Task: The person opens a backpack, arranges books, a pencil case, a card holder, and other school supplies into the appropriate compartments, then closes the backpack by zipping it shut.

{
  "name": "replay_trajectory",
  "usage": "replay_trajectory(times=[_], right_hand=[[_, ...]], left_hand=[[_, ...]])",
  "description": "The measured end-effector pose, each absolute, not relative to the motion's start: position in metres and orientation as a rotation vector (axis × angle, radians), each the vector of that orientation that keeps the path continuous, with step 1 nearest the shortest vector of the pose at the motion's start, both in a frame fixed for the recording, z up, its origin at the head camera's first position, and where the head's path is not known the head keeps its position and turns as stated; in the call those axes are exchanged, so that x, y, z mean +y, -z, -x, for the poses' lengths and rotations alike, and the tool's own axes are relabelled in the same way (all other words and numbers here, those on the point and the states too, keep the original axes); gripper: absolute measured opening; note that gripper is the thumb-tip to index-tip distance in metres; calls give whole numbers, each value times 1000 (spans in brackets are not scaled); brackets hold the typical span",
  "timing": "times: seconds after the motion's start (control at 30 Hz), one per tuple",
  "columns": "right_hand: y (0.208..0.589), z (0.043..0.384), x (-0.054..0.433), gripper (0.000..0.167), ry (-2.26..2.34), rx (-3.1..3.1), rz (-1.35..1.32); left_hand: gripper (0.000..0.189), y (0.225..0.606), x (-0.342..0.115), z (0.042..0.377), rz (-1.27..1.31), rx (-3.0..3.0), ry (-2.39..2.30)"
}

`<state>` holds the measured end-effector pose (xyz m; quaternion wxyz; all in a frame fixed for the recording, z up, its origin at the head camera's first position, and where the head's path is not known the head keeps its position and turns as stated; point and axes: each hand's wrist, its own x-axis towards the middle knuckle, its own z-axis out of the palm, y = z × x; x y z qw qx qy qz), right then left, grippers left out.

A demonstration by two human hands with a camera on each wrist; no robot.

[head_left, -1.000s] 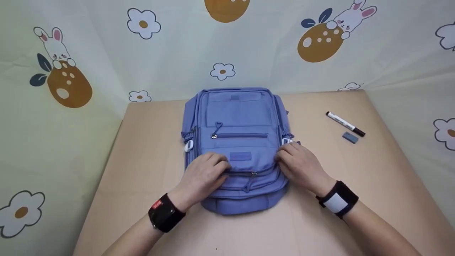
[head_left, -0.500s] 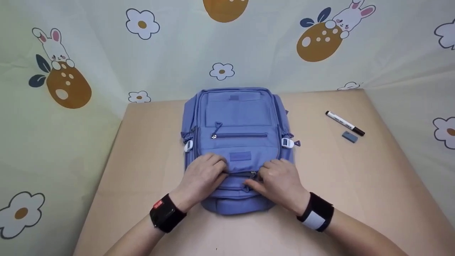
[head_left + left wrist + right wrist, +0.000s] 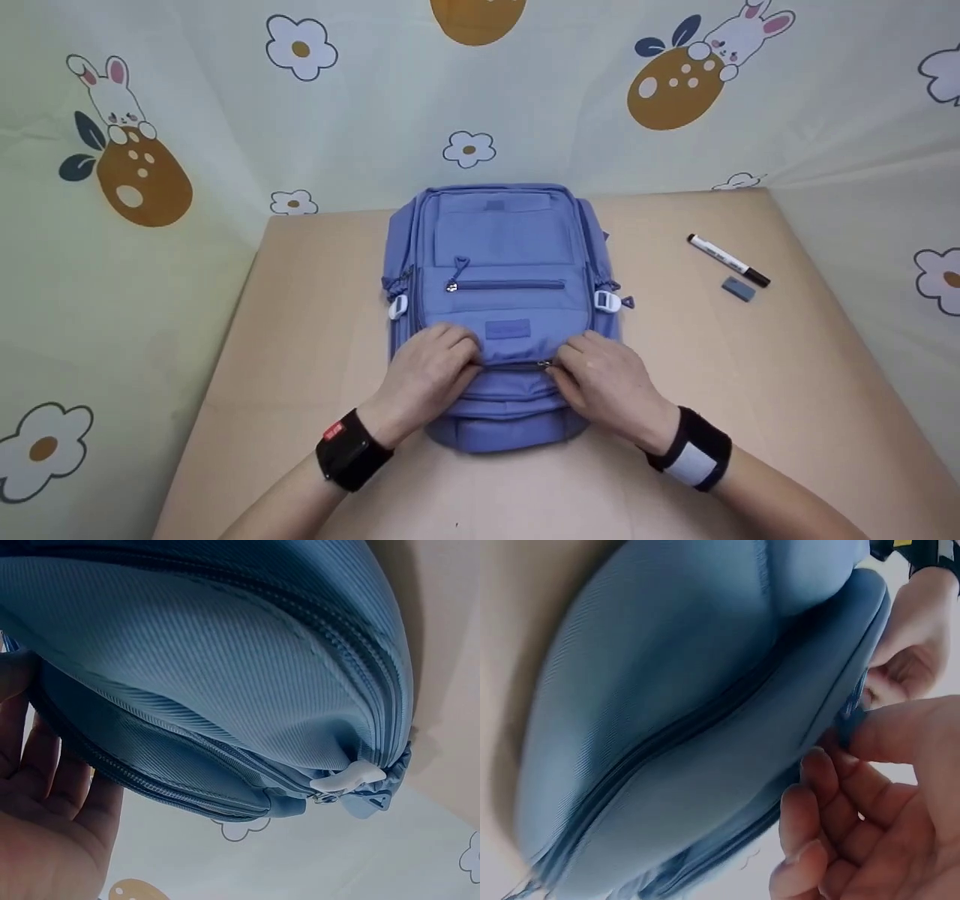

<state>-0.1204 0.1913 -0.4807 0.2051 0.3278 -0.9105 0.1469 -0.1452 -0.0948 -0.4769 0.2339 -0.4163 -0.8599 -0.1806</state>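
Observation:
A blue backpack (image 3: 502,236) lies on its back on the table, its front facing up. My left hand (image 3: 431,371) grips the fabric at the left end of the lower front pocket; in the left wrist view the thumb and fingers hold the pocket's edge beside a zipper (image 3: 150,784). At the right end of that pocket, my right hand (image 3: 607,382) pinches the blue zipper pull (image 3: 847,726) between thumb and index finger. The metal zipper slider (image 3: 545,364) shows just left of its fingertips. Part of the pull is hidden by the fingers.
To the right of the backpack lie a white marker with black ends (image 3: 727,260) and a small dark grey-blue block (image 3: 739,289). A patterned cloth (image 3: 375,112) hangs behind and along both sides of the tan table (image 3: 315,300).
My right hand moved from the backpack's right side in to the zipper pull, then rightward with it. The slider shifted slightly right. My left hand stayed at the pocket.

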Motion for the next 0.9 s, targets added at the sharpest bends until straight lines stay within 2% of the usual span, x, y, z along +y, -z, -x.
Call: replay_trajectory(times=[0.27,0.5,0.9], right_hand=[[481,127,230,14,-504,-2625,-734],[487,133,238,15,-614,-2489,-765],[489,133,238,17,-650,-2468,-787]], left_hand=[[13,476,-94,145,1143,-2371,479],[12,470,-88,143,1134,-2409,458],[16,459,-35,145,1236,-2403,355]])
